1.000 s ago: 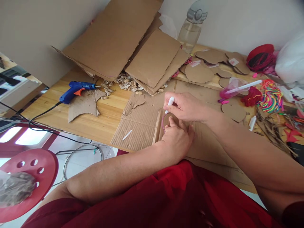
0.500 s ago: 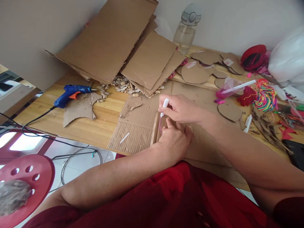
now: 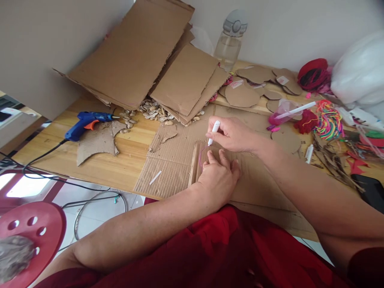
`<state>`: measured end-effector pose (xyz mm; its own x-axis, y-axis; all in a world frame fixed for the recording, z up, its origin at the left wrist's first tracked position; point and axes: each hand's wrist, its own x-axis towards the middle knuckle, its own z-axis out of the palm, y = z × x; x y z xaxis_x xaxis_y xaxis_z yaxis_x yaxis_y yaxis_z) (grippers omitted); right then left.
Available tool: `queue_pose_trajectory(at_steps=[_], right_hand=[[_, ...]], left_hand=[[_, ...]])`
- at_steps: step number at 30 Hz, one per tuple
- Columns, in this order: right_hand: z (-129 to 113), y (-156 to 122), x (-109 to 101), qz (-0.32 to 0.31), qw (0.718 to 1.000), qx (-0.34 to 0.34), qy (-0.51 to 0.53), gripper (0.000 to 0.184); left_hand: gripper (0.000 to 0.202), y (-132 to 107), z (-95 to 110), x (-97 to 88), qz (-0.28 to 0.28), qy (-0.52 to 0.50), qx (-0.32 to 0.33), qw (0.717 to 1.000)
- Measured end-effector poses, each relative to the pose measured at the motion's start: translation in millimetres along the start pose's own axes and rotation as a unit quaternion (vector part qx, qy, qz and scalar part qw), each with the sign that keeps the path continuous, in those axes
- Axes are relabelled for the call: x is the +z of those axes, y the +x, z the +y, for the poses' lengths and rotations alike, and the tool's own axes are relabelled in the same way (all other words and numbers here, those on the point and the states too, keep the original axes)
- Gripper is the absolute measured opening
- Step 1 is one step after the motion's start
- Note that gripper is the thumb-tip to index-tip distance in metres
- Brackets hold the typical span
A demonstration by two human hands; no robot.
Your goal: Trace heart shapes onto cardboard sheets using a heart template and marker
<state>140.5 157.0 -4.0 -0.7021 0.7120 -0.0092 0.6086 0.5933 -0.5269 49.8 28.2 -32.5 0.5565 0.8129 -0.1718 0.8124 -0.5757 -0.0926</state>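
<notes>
A white marker pen (image 3: 214, 132) is pinched in my right hand (image 3: 232, 133), its tip down against the cardboard sheet (image 3: 255, 170). From the tip a curved pink-purple line (image 3: 201, 155) runs along the sheet's left part toward me. My left hand (image 3: 219, 176) lies flat on the cardboard just below the marker, fingers spread, pressing on it. Part of the line's lower end is hidden by that hand. A ridged cardboard piece (image 3: 168, 160) lies under and left of the sheet, with a thin white strip (image 3: 155, 177) on it.
A blue glue gun (image 3: 87, 125) rests on the left beside torn cardboard (image 3: 97, 142). Stacked cardboard sheets (image 3: 132, 52) lean at the back, over peanut shells (image 3: 156, 111). A water bottle (image 3: 229, 42), cut cardboard shapes (image 3: 242, 94), colourful cord (image 3: 329, 120) and a phone (image 3: 370, 190) stand or lie farther off.
My right hand has moved the marker slightly to the right, and the pink-purple curve is longer at its top. My left hand stays on the cardboard. The view has shifted slightly.
</notes>
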Motion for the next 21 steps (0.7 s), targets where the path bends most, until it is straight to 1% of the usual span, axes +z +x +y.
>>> queue_pose_trajectory(at_steps=[5, 11, 14, 17, 21], right_hand=[[-1, -1, 5, 0.008, 0.999, -0.013, 0.029, 0.013], [6, -10, -3, 0.013, 0.999, 0.037, 0.011, 0.014], [7, -12, -2, 0.021, 0.999, 0.032, 0.026, 0.014], [6, -10, 3, 0.029, 0.998, 0.014, 0.048, 0.013], [12, -14, 0, 0.026, 0.999, 0.026, 0.031, 0.014]], left_hand=[[0.064, 1, 0, 0.4, -0.012, -0.013, -0.008, 1.0], [0.065, 1, 0, -1.4, -0.016, -0.01, -0.001, 1.0], [0.066, 0, -1, -1.2, -0.02, -0.008, -0.002, 1.0], [0.065, 1, -1, 1.5, -0.008, -0.005, -0.011, 1.0], [0.065, 1, 0, 6.9, 0.017, 0.002, -0.013, 1.0]])
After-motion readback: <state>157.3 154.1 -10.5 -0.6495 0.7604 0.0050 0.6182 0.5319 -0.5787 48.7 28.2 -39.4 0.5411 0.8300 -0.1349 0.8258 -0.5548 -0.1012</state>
